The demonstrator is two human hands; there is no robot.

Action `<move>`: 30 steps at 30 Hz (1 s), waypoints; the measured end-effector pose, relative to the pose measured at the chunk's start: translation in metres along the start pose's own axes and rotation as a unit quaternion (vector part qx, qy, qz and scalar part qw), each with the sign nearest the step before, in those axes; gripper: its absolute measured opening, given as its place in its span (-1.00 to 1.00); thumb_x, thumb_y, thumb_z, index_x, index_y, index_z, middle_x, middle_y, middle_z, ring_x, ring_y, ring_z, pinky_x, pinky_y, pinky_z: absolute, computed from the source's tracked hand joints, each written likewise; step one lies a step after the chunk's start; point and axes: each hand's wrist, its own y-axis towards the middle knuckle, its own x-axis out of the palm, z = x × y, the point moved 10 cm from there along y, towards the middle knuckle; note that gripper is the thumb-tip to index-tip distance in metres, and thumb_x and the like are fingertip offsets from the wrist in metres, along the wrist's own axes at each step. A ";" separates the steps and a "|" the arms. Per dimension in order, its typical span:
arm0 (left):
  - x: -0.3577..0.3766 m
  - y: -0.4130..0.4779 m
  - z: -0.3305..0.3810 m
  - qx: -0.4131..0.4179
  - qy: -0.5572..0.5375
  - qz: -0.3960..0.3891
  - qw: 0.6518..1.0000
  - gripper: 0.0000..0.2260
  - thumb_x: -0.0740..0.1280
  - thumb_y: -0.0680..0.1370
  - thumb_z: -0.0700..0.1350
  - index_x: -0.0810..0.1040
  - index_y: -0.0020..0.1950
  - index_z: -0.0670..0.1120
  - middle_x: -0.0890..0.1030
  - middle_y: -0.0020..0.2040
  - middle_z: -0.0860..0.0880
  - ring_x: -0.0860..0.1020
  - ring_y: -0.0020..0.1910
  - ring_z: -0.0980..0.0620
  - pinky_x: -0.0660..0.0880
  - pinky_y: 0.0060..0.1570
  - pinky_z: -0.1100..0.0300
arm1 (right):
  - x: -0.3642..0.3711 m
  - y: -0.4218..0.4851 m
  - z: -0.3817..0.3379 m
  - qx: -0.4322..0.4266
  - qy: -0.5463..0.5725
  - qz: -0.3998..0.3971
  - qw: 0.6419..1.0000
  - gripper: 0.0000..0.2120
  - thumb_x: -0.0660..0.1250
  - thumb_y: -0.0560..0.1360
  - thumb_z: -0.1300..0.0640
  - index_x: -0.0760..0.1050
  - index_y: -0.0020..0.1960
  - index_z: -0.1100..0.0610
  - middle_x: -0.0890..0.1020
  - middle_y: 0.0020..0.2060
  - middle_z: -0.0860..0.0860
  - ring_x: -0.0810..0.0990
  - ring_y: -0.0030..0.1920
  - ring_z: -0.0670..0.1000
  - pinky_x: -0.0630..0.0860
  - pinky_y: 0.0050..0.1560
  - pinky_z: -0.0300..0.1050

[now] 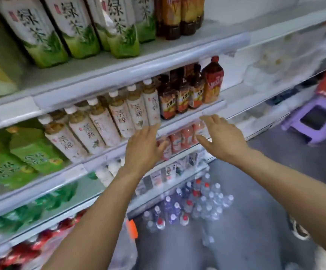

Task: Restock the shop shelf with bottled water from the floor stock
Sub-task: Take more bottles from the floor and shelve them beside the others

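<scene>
While both hands hang up at shelf height, the stock sits far below them.

- Left hand [144, 151]: fingers spread and straight, holding nothing, tips by the shelf [187, 116] lip.
- Right hand [221, 139]: likewise splayed and empty, just off the same lip.
- Between the two hands, one tier down: a row of red-label bottles [183, 138], blurred, about five showing.

Key relation: the water bottles [193, 205] stand on the floor [255, 191] at the foot of the shelf, straight down from the gap between the hands. Every bottle is upright, long axis vertical, cap up. The cluster lies between the two forearms, so neither hand is clearly nearer. My judgement is that the reach is downward, onto caps or necks from above.

Counts:
- Hands: two, both empty.
- Water on the floor: one tight cluster, too packed and blurred for an exact tally, perhaps thirty caps. Most are white, about six red.
- Tea bottles [119, 115] with white caps, front row above the left hand: six.
- Brown bottles [181, 96] beside them: three, plus one red-capped.
- Stool [314, 121], purple, off to the right: one.
</scene>
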 end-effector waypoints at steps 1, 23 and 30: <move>0.021 -0.002 0.006 -0.017 -0.020 -0.019 0.999 -0.46 0.24 0.61 0.14 0.24 0.54 0.00 0.42 0.38 -0.11 0.38 0.33 -0.16 0.37 0.19 -0.02 | 0.014 -0.004 0.018 0.003 0.002 -0.018 1.000 -0.46 0.19 0.60 -0.09 0.22 0.49 0.14 0.41 0.31 0.14 0.41 0.28 0.20 0.44 0.09 0.11; 0.460 -0.132 -0.007 -0.251 -0.163 -0.356 0.885 -0.49 0.24 0.62 0.05 0.27 0.54 -0.05 0.38 0.46 -0.09 0.36 0.41 -0.08 0.30 0.34 0.10 | 0.411 -0.123 0.207 0.117 0.048 -0.370 0.920 -0.53 0.19 0.60 -0.01 0.24 0.47 0.06 0.44 0.30 0.08 0.44 0.29 0.12 0.47 0.12 0.03; 0.573 -0.151 0.018 -0.287 -0.190 -0.375 0.861 -0.54 0.21 0.64 0.04 0.30 0.52 -0.05 0.39 0.45 -0.07 0.37 0.41 -0.08 0.31 0.37 0.04 | 0.519 -0.144 0.253 0.112 0.048 -0.431 0.894 -0.57 0.21 0.58 0.06 0.27 0.42 0.13 0.41 0.29 0.12 0.41 0.29 0.14 0.47 0.14 0.02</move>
